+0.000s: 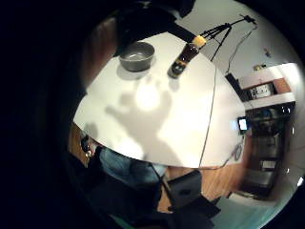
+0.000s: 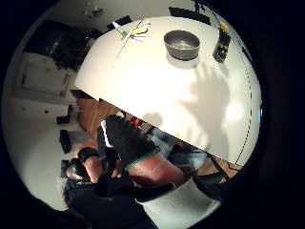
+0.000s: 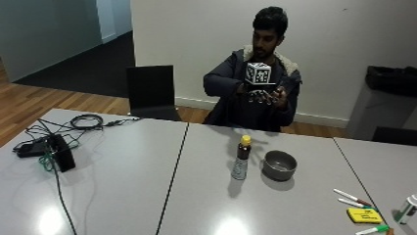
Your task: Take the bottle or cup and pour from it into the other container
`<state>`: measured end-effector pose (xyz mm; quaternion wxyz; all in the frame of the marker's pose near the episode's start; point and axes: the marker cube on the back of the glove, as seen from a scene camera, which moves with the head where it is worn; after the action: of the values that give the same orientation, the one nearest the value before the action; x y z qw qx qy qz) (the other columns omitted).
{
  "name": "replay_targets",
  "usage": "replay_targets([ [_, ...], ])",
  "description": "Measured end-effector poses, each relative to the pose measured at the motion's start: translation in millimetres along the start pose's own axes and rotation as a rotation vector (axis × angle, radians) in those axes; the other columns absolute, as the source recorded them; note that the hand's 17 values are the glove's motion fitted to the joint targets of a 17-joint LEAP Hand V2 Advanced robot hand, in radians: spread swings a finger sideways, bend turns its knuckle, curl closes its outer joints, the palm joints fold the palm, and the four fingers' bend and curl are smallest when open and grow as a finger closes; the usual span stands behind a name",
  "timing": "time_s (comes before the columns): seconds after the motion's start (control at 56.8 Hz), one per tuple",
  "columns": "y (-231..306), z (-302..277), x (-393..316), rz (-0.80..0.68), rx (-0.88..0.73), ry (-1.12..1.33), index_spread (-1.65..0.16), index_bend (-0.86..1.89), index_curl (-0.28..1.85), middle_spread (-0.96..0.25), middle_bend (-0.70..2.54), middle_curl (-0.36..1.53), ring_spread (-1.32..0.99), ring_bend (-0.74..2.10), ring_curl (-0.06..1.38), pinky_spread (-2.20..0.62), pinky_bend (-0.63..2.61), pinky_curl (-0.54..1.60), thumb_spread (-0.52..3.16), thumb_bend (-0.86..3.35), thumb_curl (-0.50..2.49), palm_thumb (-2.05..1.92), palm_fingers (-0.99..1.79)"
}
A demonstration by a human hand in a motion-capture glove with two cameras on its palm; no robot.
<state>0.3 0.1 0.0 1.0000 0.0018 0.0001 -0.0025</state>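
Nearest the outside camera, along the front of the pale grey table, lie a yellow sponge-like block and a few white markers with coloured caps at one end, and at the other a tangle of black cables beside a small black box. Further in, near the table's middle, the small dark glass bottle with a yellow cap stands upright, and just beside it, not touching, sits the round grey metal bowl; from your side the bowl lies to the left of the bottle. Both rest on the tabletop and nothing touches them. Beyond them you sit at the far edge in a dark jacket, with your gloved right hand raised in front of your chest, well above and apart from the bottle and bowl. Its fingers are spread and only slightly bent, and they hold nothing. The palm faces down toward the table: both palm views look down on the bottle and bowl from a distance, and the shadow of a spread hand falls on the bare surface short of them. An empty black chair stands behind the table beside you.
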Motion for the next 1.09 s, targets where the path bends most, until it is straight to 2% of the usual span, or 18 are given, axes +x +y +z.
replay_targets([
  [0.106,-3.5,-2.8,4.4,-0.003,0.001,-0.001,-0.29,0.17,0.11,-0.01,0.22,0.10,0.10,0.20,0.07,0.25,0.43,0.16,0.65,0.04,0.10,0.15,0.26],
  [0.229,-6.8,-4.6,7.9,0.008,0.001,-0.012,-0.34,0.16,0.16,-0.01,0.22,0.16,0.13,0.20,0.10,0.31,0.44,0.20,0.83,0.00,0.15,0.16,0.23],
  [0.687,-5.6,-2.8,18.1,-0.019,0.016,0.005,-0.37,0.15,0.23,-0.01,0.20,0.26,0.15,0.20,0.18,0.35,0.44,0.28,0.96,-0.03,0.25,0.16,0.19],
  [0.811,4.2,3.5,30.6,0.058,0.008,-0.006,-0.37,0.15,0.23,-0.01,0.20,0.28,0.15,0.20,0.20,0.35,0.44,0.29,0.96,-0.03,0.27,0.15,0.18],
  [0.934,-12.7,15.2,69.7,0.145,0.032,-0.038,-0.37,0.14,0.23,-0.01,0.20,0.29,0.15,0.20,0.21,0.35,0.45,0.31,0.95,-0.02,0.28,0.17,0.17],
  [1.022,-51.8,26.1,102.3,0.446,0.261,-0.083,-0.36,0.13,0.23,0.00,0.19,0.30,0.16,0.20,0.22,0.35,0.47,0.32,0.93,-0.02,0.30,0.19,0.14],
  [1.057,-55.4,31.5,115.8,0.432,0.274,-0.114,-0.35,0.13,0.23,0.03,0.17,0.29,0.16,0.21,0.22,0.35,0.49,0.33,0.92,-0.02,0.30,0.21,0.11],
  [1.092,-66.9,37.8,133.1,0.430,0.380,-0.133,-0.35,0.13,0.23,0.04,0.17,0.29,0.17,0.21,0.22,0.35,0.50,0.33,0.91,-0.02,0.31,0.23,0.10],
])
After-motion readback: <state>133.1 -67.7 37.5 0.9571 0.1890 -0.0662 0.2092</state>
